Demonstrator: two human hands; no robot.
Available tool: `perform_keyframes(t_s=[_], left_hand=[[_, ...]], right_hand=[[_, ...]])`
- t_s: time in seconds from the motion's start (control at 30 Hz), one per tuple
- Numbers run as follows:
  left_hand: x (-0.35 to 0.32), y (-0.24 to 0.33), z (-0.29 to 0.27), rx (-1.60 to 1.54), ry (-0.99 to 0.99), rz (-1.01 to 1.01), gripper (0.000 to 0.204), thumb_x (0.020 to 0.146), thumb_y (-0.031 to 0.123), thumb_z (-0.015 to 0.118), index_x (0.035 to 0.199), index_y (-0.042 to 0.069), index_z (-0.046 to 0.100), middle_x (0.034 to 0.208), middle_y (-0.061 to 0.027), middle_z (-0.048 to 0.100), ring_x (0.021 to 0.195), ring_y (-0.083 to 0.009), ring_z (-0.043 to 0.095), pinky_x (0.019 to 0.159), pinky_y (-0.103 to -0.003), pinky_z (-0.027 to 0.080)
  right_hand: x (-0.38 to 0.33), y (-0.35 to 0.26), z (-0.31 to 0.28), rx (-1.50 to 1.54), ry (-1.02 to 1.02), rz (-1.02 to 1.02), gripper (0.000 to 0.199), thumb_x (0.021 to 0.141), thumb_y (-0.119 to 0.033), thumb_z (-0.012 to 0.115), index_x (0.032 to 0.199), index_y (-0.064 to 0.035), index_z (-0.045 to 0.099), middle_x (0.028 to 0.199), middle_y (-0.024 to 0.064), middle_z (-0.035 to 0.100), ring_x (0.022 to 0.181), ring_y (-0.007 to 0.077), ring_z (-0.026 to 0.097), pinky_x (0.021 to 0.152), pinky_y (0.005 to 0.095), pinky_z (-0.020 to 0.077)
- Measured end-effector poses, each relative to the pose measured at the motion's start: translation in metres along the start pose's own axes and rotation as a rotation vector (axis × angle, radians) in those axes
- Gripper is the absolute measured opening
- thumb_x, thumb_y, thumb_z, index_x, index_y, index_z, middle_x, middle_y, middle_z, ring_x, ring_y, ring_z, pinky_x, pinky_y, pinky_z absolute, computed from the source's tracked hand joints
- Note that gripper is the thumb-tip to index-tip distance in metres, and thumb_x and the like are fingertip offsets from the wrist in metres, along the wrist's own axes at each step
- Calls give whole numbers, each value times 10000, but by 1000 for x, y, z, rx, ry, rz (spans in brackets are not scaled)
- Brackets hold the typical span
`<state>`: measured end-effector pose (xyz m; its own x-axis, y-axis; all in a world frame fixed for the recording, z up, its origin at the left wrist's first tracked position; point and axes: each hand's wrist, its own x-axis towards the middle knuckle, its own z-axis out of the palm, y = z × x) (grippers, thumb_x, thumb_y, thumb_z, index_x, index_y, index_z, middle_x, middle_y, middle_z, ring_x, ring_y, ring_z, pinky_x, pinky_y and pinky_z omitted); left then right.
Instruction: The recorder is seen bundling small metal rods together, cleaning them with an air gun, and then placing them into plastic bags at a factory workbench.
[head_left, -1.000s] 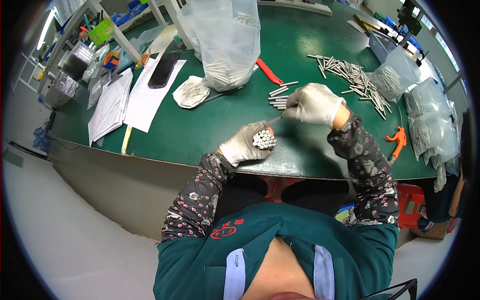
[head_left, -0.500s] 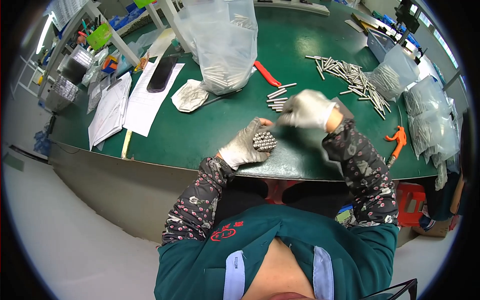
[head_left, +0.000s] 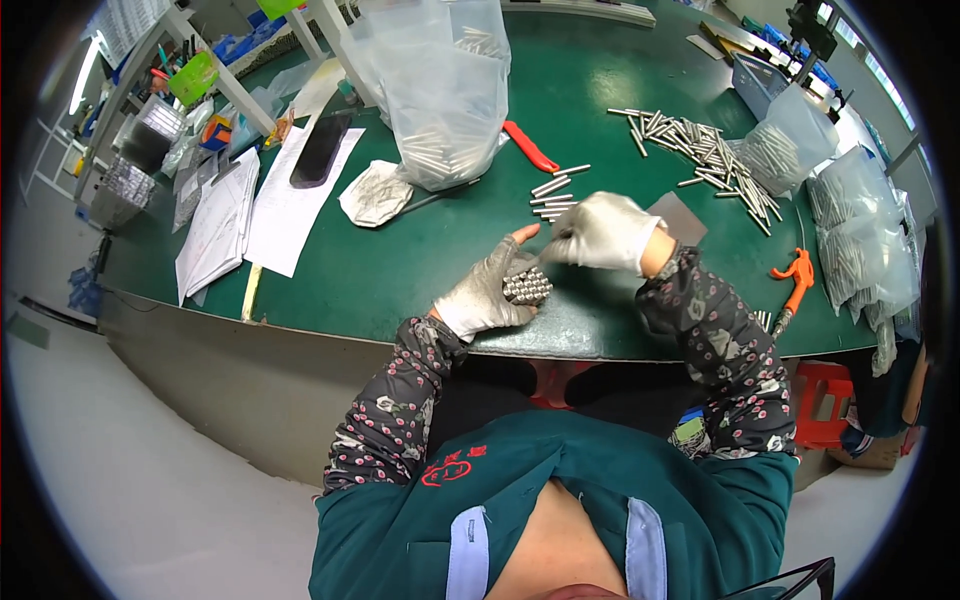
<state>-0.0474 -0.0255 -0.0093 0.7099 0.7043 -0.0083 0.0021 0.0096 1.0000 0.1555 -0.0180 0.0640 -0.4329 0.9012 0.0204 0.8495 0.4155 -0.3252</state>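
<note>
My left hand, in a pale work glove with bare fingertips, wraps round a bundle of short metal pins. The round pin ends face up and to the right. Just above the bundle, my gloved right hand is closed with its fingertips pinched, close to my left thumb. Whatever it may hold is hidden by the fingers and some blur. A few loose metal pins lie beyond my right hand, near a red-handled tool. A larger heap of metal pins spreads over the green table to the right.
Clear bags of pins stand at the back, with more bags at the right edge. An orange air gun lies near right. On the left are papers, a dark phone and a crumpled white cloth.
My right hand has shifted slightly left, uncovering more of a grey flat plate behind the wrist. My left thumb has lifted away from the bundle, which tilts a little.
</note>
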Motion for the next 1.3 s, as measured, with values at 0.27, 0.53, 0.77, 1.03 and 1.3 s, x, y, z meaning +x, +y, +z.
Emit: perform_keyframes(t_s=[0.27, 0.53, 0.77, 1.03, 1.3], left_hand=[[-1, 6, -3, 147, 8, -34, 1020, 580, 45, 757, 1433, 130, 205, 1153, -143, 482, 1089, -186, 456, 952, -283, 336], [-3, 15, -1, 156, 1, -78, 947, 586, 20, 749, 1404, 132, 287, 1144, -131, 491, 1106, -180, 443, 947, -281, 340], [-3, 17, 2, 197, 30, -56, 874, 587, -13, 732, 1364, 126, 357, 1103, -90, 503, 1090, -152, 444, 934, -271, 350], [-1, 13, 2, 175, 5, -51, 796, 614, 11, 704, 1330, 113, 372, 994, -43, 507, 872, -107, 494, 809, -246, 428], [3, 13, 5, 186, 28, 14, 747, 619, 28, 711, 1292, 85, 392, 996, -52, 545, 882, -114, 525, 801, -264, 446]], right_hand=[[-51, 25, 15, -87, 225, 245, 154, 809, -166, 514, 902, -100, 617, 801, 138, 637, 720, 323, 622, 631, 424, 496], [-74, 16, 17, -284, 437, 153, 158, 741, -168, 622, 881, -102, 593, 814, 74, 589, 838, 251, 576, 749, 389, 418], [-85, 61, 28, -517, 385, 574, 697, 680, -422, 687, 1253, -77, 487, 1213, 173, 512, 1121, 311, 483, 875, 441, 406], [-78, 2, 9, -187, 693, 152, 398, 688, -264, 647, 1030, -62, 618, 913, 188, 591, 814, 334, 578, 736, 451, 462], [-61, -17, 7, -241, 675, 249, 220, 701, -180, 658, 910, -114, 644, 853, 140, 587, 739, 311, 559, 637, 405, 466]])
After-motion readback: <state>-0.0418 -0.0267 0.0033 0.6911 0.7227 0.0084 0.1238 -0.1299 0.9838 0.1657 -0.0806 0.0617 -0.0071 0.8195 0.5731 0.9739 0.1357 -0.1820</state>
